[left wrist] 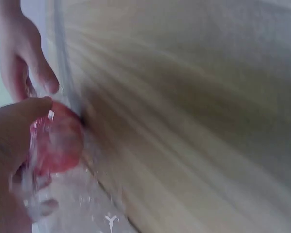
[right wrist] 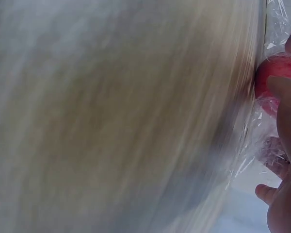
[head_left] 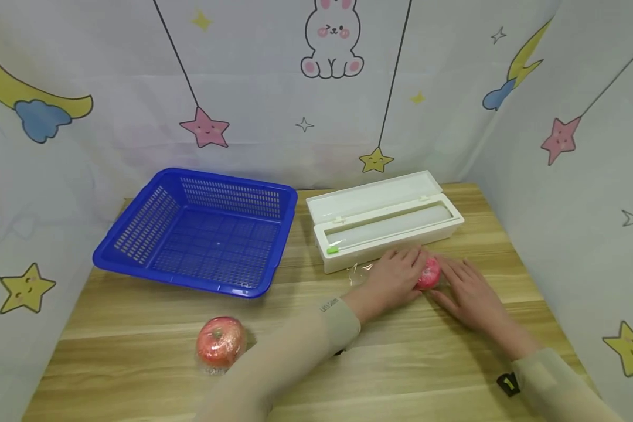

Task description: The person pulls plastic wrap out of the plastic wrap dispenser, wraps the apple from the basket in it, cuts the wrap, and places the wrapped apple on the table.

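Observation:
A pinkish-red apple [head_left: 429, 274] sits low over the table between both hands, with clear cling film [right wrist: 252, 141] around and below it. My left hand [head_left: 395, 278] curls over its left side; in the left wrist view the thumb lies on the apple [left wrist: 60, 138] and film trails across the lower fingers. My right hand [head_left: 469, 296] is at the other side. Its thumb overlaps the apple in the right wrist view, and film runs between thumb and fingers. Just behind the hands stands a white cling film dispenser [head_left: 385, 255], lid raised, roll inside.
A blue plastic basket [head_left: 264, 287] stands at the back left. In front of it, left of my forearm, is another red apple [head_left: 220, 341] wrapped in film. A green cutter slider [head_left: 332, 250] sits on the dispenser's front edge. Patterned cloth walls [head_left: 274, 76] enclose the table.

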Demonstrator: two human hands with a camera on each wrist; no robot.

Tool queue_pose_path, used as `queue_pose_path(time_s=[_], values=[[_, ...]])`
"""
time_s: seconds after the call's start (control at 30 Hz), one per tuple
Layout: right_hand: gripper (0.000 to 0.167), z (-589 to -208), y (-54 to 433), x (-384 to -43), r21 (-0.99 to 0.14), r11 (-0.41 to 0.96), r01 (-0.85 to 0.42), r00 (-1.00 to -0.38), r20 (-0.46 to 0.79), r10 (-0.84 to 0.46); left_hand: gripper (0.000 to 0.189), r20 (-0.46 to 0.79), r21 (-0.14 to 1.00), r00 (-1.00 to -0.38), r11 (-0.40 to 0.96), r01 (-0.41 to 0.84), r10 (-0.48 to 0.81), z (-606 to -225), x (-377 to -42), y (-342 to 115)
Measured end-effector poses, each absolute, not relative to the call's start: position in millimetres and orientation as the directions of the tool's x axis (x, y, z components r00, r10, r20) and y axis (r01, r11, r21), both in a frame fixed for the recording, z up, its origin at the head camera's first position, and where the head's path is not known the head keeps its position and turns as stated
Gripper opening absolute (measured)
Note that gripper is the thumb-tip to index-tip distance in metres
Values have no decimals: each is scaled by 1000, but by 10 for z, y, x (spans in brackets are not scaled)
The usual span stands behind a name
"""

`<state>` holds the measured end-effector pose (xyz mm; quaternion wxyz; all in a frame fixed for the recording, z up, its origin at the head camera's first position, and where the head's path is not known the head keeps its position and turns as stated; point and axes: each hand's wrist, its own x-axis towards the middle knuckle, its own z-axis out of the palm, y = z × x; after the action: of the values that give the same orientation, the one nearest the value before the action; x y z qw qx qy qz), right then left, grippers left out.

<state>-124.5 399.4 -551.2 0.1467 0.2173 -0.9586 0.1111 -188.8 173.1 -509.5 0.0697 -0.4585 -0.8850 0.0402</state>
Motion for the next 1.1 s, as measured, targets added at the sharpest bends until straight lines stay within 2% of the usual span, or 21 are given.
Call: queue_pose_path(time_s=[0.13,0.3,0.47,0.6,0.73,0.9,1.1], values=[[82,-5522,3960,-1255,-166,885,-435,-876,307,-372,102,82,-149,-628,633,760,774,-5138,-1844,1790],[77,-5476,3918,-1245,-196,884,-424,-886,292,-360,92,110,-130,-660,669,731,743,-5166,-1852,1804],[63,-5374,3869,-1175,-215,886,-410,-886,324,-331,87,134,-32,-660,669,742,739,-5099,-1862,1773],[63,-5298,3803,-1145,-199,888,-415,-874,359,-328,81,141,55,-664,664,746,735,-4979,-1840,1733],[60,-5247,3703,-1134,-238,870,-432,-859,402,-317,78,128,112,-672,663,740,729,-4820,-1804,1629],[54,-5160,3549,-1091,-384,806,-451,-853,450,-262,75,120,188,-684,660,727,719,-4587,-1740,1467],[54,-5063,3284,-1048,-611,678,-409,-897,404,-177,77,99,201,-694,669,716,713,-4378,-1665,1244]])
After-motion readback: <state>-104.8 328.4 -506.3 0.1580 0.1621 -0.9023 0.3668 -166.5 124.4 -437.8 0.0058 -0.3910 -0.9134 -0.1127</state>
